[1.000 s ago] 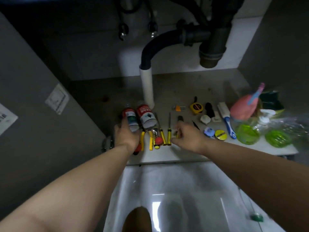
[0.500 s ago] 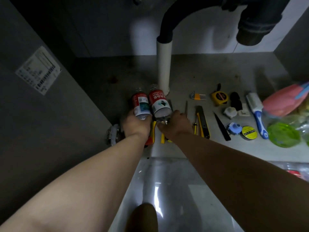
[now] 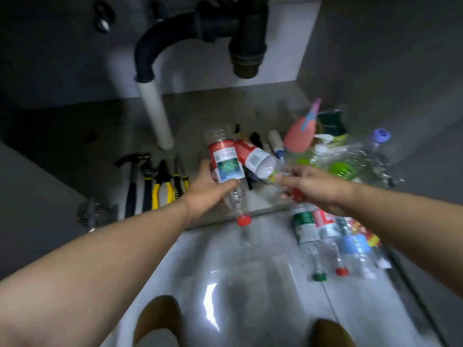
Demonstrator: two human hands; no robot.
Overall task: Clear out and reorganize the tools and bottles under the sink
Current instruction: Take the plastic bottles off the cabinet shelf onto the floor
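Frame centre: left hand (image 3: 208, 189) grips clear red-labelled bottle (image 3: 226, 166), red cap lowest; right hand (image 3: 318, 189) grips second bottle (image 3: 255, 159), red-and-white label, tilted.

Hammer (image 3: 131, 181): far left on the cabinet floor (image 3: 100, 126), pliers (image 3: 162, 184) just right of it.
Drain pipe (image 3: 156, 116): behind them.
Left bottle (image 3: 226, 166): beside right bottle (image 3: 258, 159), above the front edge.
Floor bottles (image 3: 308, 229): on tiles before the cabinet, right.

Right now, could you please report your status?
Left hand grips red-labelled clear plastic bottle, right hand a second bottle. Caps toward me. More bottles on floor, right.
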